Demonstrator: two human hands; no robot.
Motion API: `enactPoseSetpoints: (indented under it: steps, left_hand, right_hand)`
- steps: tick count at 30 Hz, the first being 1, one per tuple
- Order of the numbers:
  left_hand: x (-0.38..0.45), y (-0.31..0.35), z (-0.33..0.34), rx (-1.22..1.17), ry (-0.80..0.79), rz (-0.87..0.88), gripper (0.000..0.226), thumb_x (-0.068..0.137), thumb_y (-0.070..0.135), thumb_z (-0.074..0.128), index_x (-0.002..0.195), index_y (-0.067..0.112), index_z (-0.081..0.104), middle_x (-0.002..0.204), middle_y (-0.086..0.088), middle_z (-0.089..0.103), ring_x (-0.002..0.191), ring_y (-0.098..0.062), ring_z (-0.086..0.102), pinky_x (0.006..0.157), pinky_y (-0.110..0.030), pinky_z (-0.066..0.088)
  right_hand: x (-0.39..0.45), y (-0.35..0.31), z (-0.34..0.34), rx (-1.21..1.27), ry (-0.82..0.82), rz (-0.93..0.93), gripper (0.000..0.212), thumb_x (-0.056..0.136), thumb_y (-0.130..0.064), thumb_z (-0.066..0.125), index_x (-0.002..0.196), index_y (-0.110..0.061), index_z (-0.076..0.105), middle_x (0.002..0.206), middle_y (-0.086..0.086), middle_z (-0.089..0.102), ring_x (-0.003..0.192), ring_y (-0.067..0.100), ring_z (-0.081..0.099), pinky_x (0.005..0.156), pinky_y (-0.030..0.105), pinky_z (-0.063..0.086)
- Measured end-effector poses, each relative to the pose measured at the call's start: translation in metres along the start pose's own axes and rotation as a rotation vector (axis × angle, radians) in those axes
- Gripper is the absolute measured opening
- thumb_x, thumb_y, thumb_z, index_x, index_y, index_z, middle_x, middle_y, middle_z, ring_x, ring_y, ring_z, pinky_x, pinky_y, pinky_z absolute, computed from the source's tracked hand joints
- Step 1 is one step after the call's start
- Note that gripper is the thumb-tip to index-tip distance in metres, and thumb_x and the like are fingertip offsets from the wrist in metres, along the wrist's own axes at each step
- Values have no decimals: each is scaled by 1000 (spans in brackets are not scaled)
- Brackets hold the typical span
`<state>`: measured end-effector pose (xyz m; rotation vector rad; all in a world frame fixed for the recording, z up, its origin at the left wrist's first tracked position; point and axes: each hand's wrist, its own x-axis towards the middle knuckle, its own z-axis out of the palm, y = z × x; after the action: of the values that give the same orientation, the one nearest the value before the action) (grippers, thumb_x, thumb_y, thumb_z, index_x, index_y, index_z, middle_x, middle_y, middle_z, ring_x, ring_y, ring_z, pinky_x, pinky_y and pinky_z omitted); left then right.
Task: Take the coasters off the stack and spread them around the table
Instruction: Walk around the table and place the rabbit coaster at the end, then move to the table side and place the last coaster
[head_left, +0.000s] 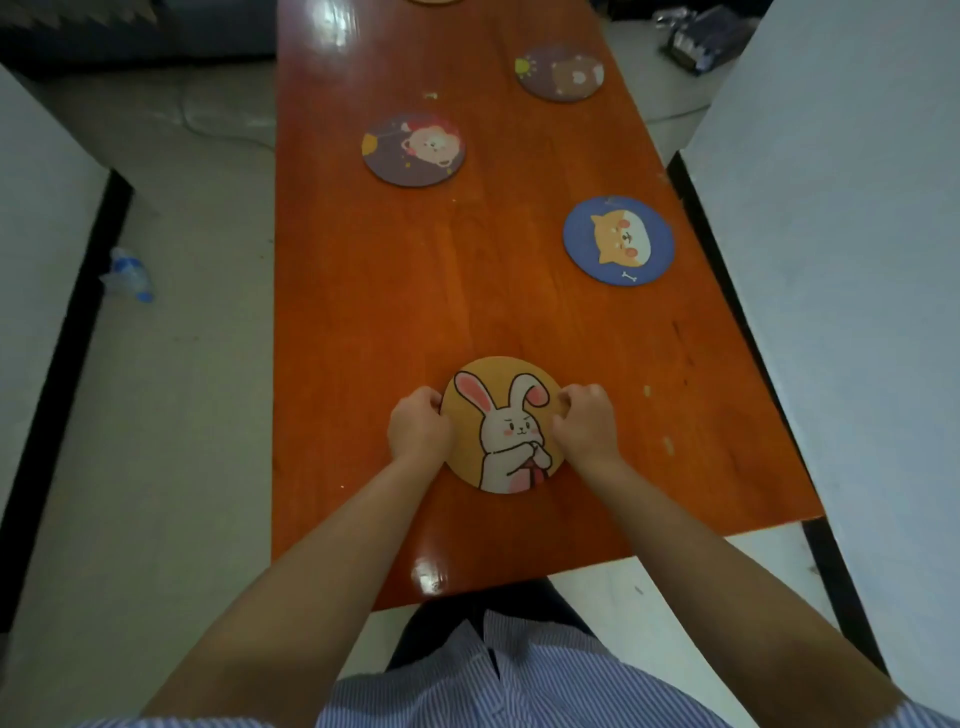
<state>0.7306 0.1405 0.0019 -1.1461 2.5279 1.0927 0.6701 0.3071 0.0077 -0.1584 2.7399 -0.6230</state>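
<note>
A round yellow coaster with a white rabbit (506, 415) lies near the front of the orange wooden table (363, 312). My left hand (418, 428) grips its left edge and my right hand (584, 423) grips its right edge, fingers curled on the rim. Whether more coasters lie beneath it I cannot tell. Farther off lie a blue coaster with a dog face (618, 241) at the right, a purple coaster with a lion (414, 149) left of centre, and a purple coaster with a bear (560, 71) at the far right. Part of another coaster (434, 1) shows at the far end.
White bench-like surfaces flank the table on the left (41, 218) and right (852, 218). A plastic bottle (127, 275) lies on the floor at the left. A dark package (701, 41) sits on the floor at the far right.
</note>
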Motion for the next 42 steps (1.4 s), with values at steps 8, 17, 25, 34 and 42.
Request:
enactPoseSetpoints:
  steps: [8,17,25,34,42]
  left_hand:
    - [-20,-5,0,29,-32,113,17,82,9,56,97,8,65,97,-16,63,86,-30,55,64,-31,38]
    - [-26,-1,12,52,-29,117,22,86,12,59,106,5,62,103,-17,61,94,-29,54,72,-30,37]
    - [-29,5,18,53,-69,183,20,85,14,61,103,8,65,101,-14,63,92,-26,56,71,-28,39]
    - [-28,4,17,220,-40,209,29,86,25,58,110,9,59,104,-12,59,95,-28,56,71,-34,44]
    - [3,-41,-38,467,73,408,26,90,20,47,110,8,61,113,-11,61,106,-28,52,84,-38,46]
  right_hand:
    - [-4,23,-16,133,-7,-5,21,84,5,56,102,3,66,106,22,65,99,32,59,78,32,45]
    - [-11,37,-18,102,-23,-21,23,86,5,55,106,3,64,108,24,62,101,33,58,86,36,47]
    - [-9,46,-24,107,6,24,25,84,6,55,108,4,64,110,24,62,101,34,58,86,35,47]
    - [-6,39,-27,-245,-45,-8,22,84,-7,51,104,-4,61,114,17,54,111,35,47,91,44,42]
    - [-3,-30,8,-226,0,-250,28,91,-17,53,109,1,63,130,18,52,123,32,44,101,41,39]
